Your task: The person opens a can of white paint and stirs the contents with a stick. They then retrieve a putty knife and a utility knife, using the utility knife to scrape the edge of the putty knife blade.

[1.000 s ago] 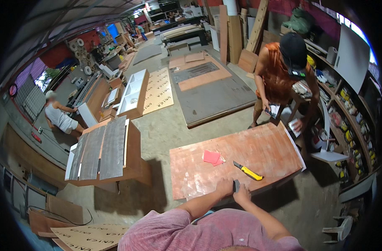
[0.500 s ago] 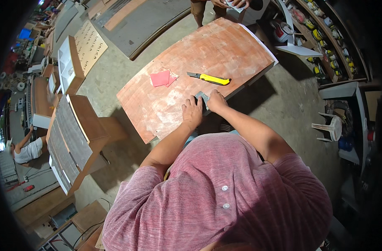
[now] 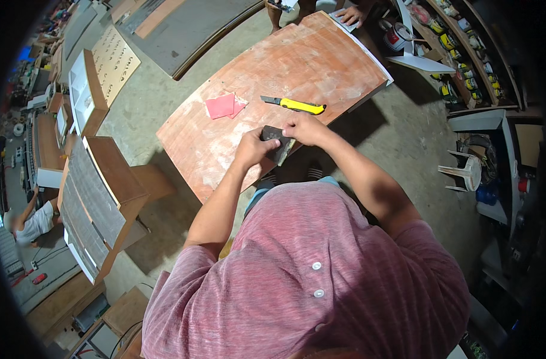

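Over the near edge of the dusty wooden panel (image 3: 309,66), both hands hold up a small dark rectangular piece of what looks like sandpaper (image 3: 273,133). A pale, rough strip shows along its right edge. My left hand (image 3: 252,147) pinches it from the left, thumb across its face. My right hand (image 3: 306,128) grips its upper right corner with bent fingers. Just beyond lies a yellow utility knife (image 3: 302,106), its dark end pointing left. Left of the knife, pinkish-red sandpaper pieces (image 3: 220,106) overlap on the panel.
At the panel's far right corner another person's hand (image 3: 349,16) rests on a pale object. Shelves of cans (image 3: 458,54) stand at the right, with a white plastic stool (image 3: 462,170) below. Wooden cabinets (image 3: 105,191) stand to the left, and another person (image 3: 35,223) works beyond.
My hands have lifted the dark piece off the panel and tilted it, showing its dark face. The other person's hand has come down onto the panel's far corner.
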`<state>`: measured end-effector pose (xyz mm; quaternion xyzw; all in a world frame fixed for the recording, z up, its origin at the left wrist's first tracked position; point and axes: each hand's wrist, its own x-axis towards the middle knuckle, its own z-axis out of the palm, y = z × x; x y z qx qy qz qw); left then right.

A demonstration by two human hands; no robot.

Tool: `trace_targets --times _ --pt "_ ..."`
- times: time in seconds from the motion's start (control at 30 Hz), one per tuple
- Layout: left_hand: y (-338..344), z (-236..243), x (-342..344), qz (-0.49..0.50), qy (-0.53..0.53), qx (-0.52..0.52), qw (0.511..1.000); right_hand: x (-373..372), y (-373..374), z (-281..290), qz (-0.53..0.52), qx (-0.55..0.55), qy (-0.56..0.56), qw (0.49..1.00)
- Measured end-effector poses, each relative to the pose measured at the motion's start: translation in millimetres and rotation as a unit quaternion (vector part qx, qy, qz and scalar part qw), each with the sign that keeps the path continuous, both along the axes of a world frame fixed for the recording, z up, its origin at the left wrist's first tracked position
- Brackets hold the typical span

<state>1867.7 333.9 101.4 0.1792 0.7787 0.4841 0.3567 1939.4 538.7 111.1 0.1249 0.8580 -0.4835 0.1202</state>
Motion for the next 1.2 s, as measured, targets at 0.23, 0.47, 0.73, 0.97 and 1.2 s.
trace_targets --times 0.23,0.47,0.73,0.97,1.2 --pt "-16 11 -11 0.239 -0.263 0.186 0.916 -33 19 -29 0.041 0.343 0.008 0.938" --pt "-27 26 -4 0.316 -0.311 0.294 0.846 -27 22 -32 -0.041 0.215 0.086 0.972" --pt "7 57 6 0.271 -0.318 0.345 0.84 47 11 58 -0.019 0.053 0.091 0.994" --pt "52 75 43 0.179 -0.36 0.351 0.846 80 6 77 -0.08 0.171 0.132 0.973" --pt "77 96 65 0.142 -0.356 0.256 0.887 110 17 78 -0.104 0.201 0.1 0.969"
